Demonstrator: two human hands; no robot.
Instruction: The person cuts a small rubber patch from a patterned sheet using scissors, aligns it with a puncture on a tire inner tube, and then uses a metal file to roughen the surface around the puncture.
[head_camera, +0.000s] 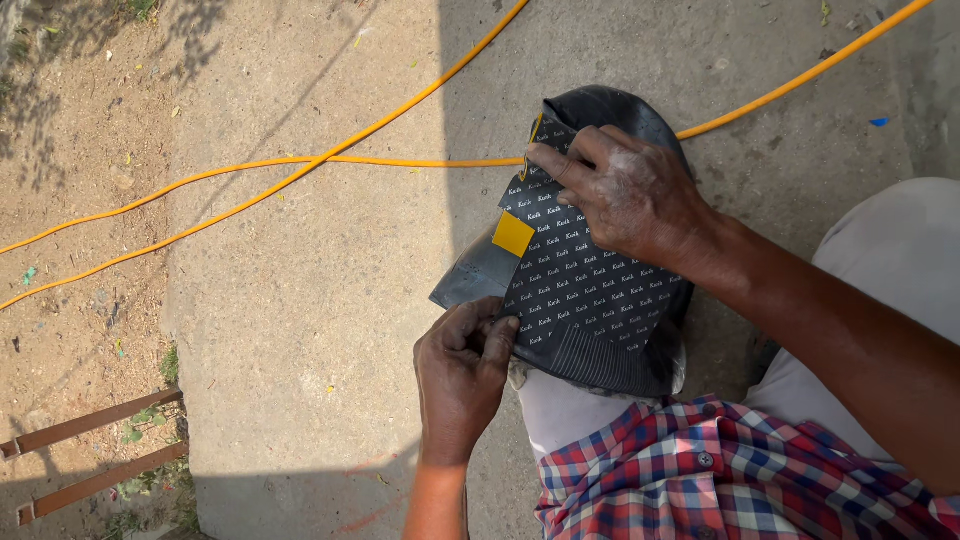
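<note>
I see my left hand pinching the near-left corner of a black patch sheet, thumb and fingers closed on its edge. My right hand lies flat on the sheet's far end, fingers spread and pressing down rather than gripping. The sheet rests on a black rubber inner tube draped across my knee, above the grey trousers and checked shirt.

The sheet is thin and flexible, printed all over with small pale marks, ribbed along its near edge. A small yellow square tab sticks out at its left side, with a yellow sliver at the far corner. The tube looks smooth, dull and floppy.

My worry: if the corner is pulled while the right palm pins unevenly, the sheet could crease or tear, or slide off the curved rubber onto the gritty concrete and pick up dust. Two orange hoses cross the ground further off.
</note>
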